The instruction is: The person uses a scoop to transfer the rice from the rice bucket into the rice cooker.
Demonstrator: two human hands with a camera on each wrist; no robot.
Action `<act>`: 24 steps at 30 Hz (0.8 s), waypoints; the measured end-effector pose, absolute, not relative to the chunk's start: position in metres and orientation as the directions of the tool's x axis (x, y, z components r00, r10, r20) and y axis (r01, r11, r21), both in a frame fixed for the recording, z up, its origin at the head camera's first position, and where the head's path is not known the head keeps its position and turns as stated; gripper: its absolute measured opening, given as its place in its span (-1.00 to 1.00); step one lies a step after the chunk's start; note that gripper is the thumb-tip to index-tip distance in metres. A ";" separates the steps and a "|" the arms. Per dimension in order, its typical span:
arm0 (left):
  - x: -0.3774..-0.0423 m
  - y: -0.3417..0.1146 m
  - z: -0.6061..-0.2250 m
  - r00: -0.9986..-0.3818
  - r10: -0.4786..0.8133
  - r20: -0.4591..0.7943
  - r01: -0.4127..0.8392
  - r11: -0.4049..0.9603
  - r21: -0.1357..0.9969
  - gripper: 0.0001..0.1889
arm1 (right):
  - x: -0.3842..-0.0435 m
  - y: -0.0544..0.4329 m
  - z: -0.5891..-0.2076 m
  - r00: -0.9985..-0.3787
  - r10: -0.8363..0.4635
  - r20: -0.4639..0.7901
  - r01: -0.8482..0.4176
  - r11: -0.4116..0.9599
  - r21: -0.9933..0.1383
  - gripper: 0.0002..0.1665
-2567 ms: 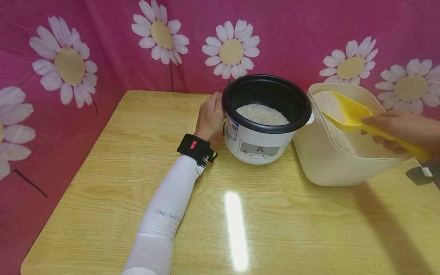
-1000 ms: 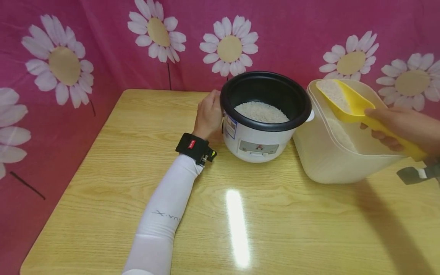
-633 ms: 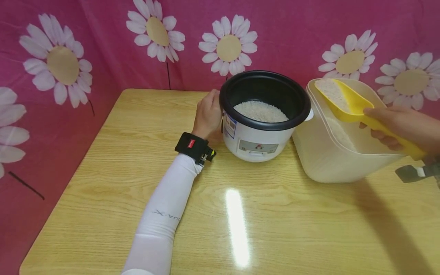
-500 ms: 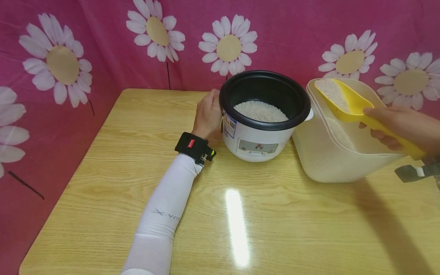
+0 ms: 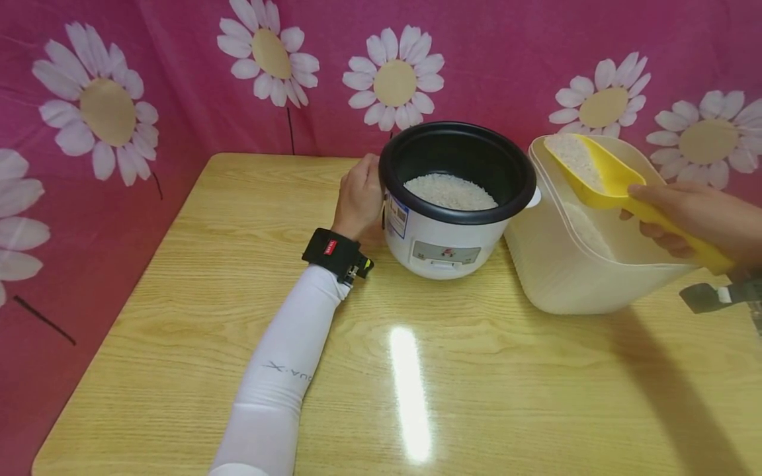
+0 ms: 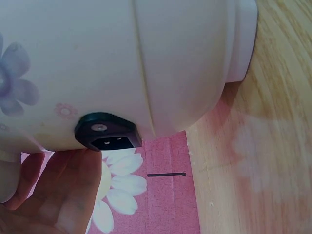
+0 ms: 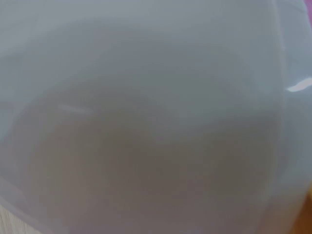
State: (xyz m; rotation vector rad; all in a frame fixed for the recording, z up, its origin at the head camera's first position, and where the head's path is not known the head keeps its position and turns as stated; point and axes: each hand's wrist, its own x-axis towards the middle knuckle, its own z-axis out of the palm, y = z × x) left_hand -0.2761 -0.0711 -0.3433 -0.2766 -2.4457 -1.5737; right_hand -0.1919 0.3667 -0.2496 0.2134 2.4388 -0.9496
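One white sleeve [image 5: 280, 370] with dark lettering is lying behind the left hand [image 5: 360, 198], over the wood-grained worktop [image 5: 506, 396], and a bright strip of light [image 5: 411, 396] is shining on the wood to the right of that sleeve. A black strap [image 5: 330, 254] with a red tag is wrapping the wrist just behind this hand. The left hand itself is gripping the side of a white rice cooker [image 5: 443, 244], which is standing upright on the worktop immediately to its right. In the left wrist view, a dark power socket [image 6: 108, 131] is showing in the cooker's wall, just beside the fingers [image 6: 78, 185]. Rice [image 5: 449, 192] is covering the bottom of the cooker's black interior, to the right of the left hand. Further right, the right hand [image 5: 693, 215] is holding a yellow scoop [image 5: 619, 175] by its handle, and the scoop's bowl, ahead and to the left of that hand, is carrying more rice. Beneath the right hand and the scoop, a cream container [image 5: 571, 284] is standing with its mouth uncovered, more pale rice showing inside; the right wrist view is showing mostly a blurred, pale surface. Beyond both hands, a pink cloth [image 5: 488, 66] with white flowers [image 5: 394, 82] is hanging behind the worktop.
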 end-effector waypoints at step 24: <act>-0.277 -0.071 -0.343 -0.959 0.038 0.281 0.272 0.406 0.872 -0.59 | -0.192 0.369 -0.251 -0.867 -0.044 -0.496 0.284 0.774 -0.566 -0.14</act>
